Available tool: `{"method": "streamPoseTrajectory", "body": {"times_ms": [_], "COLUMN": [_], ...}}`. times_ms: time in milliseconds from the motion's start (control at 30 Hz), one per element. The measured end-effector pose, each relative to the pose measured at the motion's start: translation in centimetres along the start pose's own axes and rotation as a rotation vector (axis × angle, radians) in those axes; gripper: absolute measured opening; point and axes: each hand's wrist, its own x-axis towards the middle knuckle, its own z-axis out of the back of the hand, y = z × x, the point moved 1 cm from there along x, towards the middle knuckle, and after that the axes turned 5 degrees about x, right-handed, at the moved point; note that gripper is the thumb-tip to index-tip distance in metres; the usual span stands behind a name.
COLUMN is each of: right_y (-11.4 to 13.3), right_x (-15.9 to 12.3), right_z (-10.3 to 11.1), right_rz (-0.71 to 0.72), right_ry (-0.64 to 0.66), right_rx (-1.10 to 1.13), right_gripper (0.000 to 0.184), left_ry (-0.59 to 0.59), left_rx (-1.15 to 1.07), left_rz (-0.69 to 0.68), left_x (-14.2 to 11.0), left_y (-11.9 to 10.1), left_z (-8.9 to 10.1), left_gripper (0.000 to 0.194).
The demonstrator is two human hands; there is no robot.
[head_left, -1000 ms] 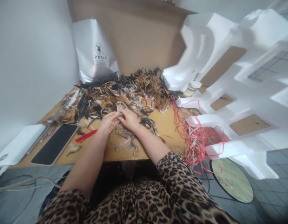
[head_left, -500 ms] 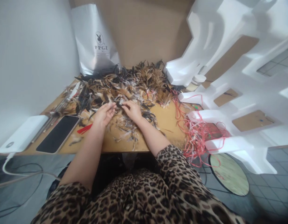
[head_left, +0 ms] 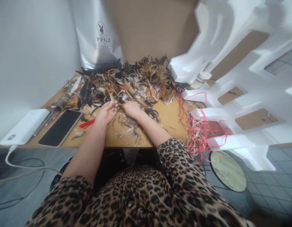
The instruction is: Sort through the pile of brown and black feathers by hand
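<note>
**Left hand and right hand at the front of the feather pile**

Head view. The feathers spread across the middle of the frame on the tabletop, directly ahead of me; that position, I judge, keeps them within short reach of both hands. The phone and white power bank lie at the left of the frame, presumably to stay out of my elbows' way. Red strips lie just beside my left wrist. The tangled pink-red string sits at right.

My forearms converge from the lower frame. My left palm is turned up and inward, fingers loosely curled and partly apart; whether the fingertips pinch anything, I cannot tell. My right hand is back-up, fingers bent and close together, reaching toward the feathers; its fingertips are hidden, so any grip is unconfirmed. A narrow gap separates the hands.
</note>
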Motion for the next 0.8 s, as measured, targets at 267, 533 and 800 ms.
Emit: {"method": "streamPoseTrajectory", "body": {"times_ms": [267,533,800], "right_y": [-2.2,-2.3,-1.5], "right_x": [0.5,-0.3,-0.3], "right_z": [1.3,0.4,0.1], "right_rz": [-0.238,-0.462,-0.260], "right_ry": [-0.139,-0.045,-0.183], "right_rx": [0.663,1.884,1.732], "right_gripper": [0.012,0.019,0.022], "left_ry": [0.015,0.023,0.046], "left_rx": [-0.004,0.031,0.072], "left_rz": [-0.033,-0.037,0.044], "left_x": [0.3,-0.1,-0.3], "left_y": [0.3,0.4,0.7], "left_z": [0.4,-0.5,-0.6], "left_gripper": [0.006,0.006,0.007]}}
